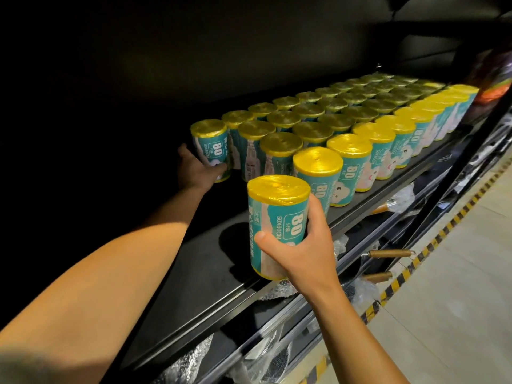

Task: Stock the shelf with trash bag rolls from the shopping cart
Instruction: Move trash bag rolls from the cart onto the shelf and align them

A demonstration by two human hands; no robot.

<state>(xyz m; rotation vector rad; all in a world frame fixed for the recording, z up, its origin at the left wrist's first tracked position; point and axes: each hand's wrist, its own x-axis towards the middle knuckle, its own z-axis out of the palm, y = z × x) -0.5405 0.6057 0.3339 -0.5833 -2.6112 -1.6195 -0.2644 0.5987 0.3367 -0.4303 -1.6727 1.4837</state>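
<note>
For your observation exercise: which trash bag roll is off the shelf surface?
The roll gripped by the right hand, nearest the camera; all others stand on the shelf.

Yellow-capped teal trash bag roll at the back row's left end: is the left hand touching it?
Touching. The head view shows the left hand gripping that roll's lower side.

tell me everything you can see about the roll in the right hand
The roll is a fat cylinder in glossy yellow film, with a teal paper-like label printed "80" and "50X60CM". It stands roughly upright, its bottom at the front lip of the shelf; whether it rests there is unclear. The right hand holds it, thumb across the label, fingers behind. It stands apart from the rows.
</note>
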